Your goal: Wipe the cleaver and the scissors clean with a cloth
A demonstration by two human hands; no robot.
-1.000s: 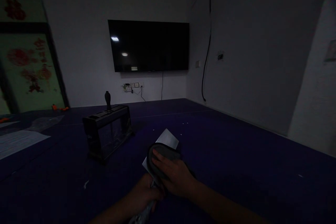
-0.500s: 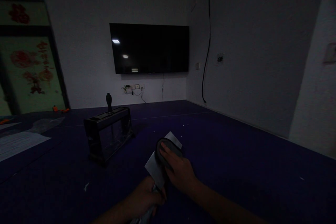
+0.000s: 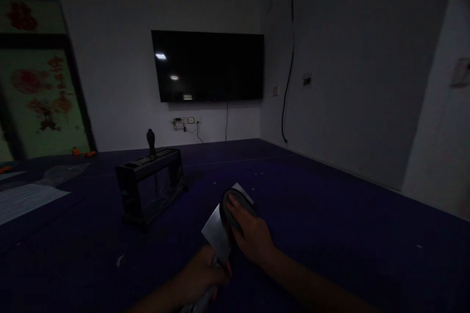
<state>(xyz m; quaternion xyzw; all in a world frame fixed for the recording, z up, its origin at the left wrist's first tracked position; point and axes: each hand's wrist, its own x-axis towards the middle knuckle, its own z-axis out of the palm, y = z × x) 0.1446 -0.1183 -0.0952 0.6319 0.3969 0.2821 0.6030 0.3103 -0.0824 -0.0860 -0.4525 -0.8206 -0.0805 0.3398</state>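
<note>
In the head view, my left hand (image 3: pixel 202 274) is closed around the handle end of a kitchen cleaver (image 3: pixel 215 229), whose broad shiny blade points up and to the right. Its handle is mostly hidden in my fingers, and some pale, crinkled material shows below them. My right hand (image 3: pixel 251 234) presses a grey oval pad with a dark rim (image 3: pixel 238 201) against the blade, fingers lying over the pad. The pad covers the middle of the blade, and the far corner sticks out beyond it. To the left stands a black knife block (image 3: pixel 157 164) with clear sides and one dark handle upright in its top.
Small white scraps (image 3: pixel 120 260) lie on the dark blue surface (image 3: pixel 316 234). Printed paper (image 3: pixel 29 200) and clear plastic (image 3: pixel 64 173) lie at the left, with orange items (image 3: pixel 88 154) behind. A television (image 3: pixel 209 66) hangs on the far wall. The room is dim.
My right hand and the pad have shifted slightly to the right along the blade, baring more metal on the left. My left hand keeps its hold, and the view has moved a little.
</note>
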